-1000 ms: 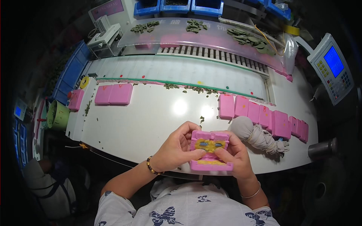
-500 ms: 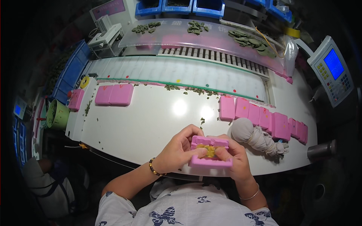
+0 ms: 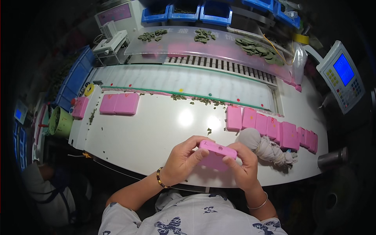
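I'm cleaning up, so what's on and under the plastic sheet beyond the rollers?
On the plastic sheet lie three piles of green pieces. Under it, pink shapes show blurrily through; their details are unclear, and whatever the piles cover is hidden.

I look out from my own head, through the left of two wide fisheye cameras worn side by side. The view faces ahead and steeply down, upright, with its left being my left. My patterned shirt [image 3: 192,219] lies along the bottom edge, close to the camera, and my forearms [image 3: 135,192] come in from below. My fingers [image 3: 194,141], around a pink block [image 3: 215,149], sit at near range, below and slightly right of centre. The white desk [image 3: 156,133] stretches beyond, its edges bowed; blue bins [image 3: 215,20] at the top are farther off.
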A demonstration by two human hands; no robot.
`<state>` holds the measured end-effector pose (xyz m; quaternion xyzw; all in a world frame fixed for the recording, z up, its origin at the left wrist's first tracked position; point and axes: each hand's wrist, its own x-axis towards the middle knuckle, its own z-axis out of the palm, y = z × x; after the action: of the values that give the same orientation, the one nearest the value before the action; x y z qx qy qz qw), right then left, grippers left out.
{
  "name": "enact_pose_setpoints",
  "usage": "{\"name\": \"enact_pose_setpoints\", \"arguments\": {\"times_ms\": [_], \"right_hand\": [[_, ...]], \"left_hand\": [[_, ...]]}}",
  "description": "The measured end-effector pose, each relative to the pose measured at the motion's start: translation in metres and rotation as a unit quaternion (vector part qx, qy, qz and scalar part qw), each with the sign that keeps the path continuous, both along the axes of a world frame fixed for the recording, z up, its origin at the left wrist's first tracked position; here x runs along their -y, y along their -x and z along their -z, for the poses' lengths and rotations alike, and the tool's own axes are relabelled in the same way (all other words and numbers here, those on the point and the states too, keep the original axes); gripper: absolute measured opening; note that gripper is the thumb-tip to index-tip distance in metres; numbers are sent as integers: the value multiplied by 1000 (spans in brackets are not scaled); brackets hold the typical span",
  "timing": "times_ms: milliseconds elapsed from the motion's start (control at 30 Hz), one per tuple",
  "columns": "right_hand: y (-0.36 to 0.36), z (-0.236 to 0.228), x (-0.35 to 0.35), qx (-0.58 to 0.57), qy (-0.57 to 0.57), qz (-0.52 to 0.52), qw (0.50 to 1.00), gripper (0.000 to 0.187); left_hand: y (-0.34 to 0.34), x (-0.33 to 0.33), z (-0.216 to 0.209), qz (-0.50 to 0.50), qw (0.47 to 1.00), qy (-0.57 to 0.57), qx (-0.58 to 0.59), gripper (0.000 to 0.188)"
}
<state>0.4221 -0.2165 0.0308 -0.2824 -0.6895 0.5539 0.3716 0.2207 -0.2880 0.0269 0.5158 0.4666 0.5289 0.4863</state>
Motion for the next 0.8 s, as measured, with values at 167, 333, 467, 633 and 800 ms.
{"name": "enact_pose_setpoints", "arguments": {"times_ms": [167,333,467,633,800], "right_hand": [[-2,-10,-6,23,-106,-5,994,16],[7,-8,-7,-14,-15,58,998,18],[21,-2,-11,-36,13,102,994,17],[29,-3,-10,-36,82,38,995,23],[14,-3,1,-34,134,22,990,30]], "left_hand": [[6,-6,4,16,998,-6,64,29],[-2,-12,-1,-88,986,-16,139,31],[-11,-16,-4,-191,918,-193,-289,54],[-4,-37,-9,-186,892,-217,-349,60],[64,-114,2,-285,876,-84,-380,53]]}}
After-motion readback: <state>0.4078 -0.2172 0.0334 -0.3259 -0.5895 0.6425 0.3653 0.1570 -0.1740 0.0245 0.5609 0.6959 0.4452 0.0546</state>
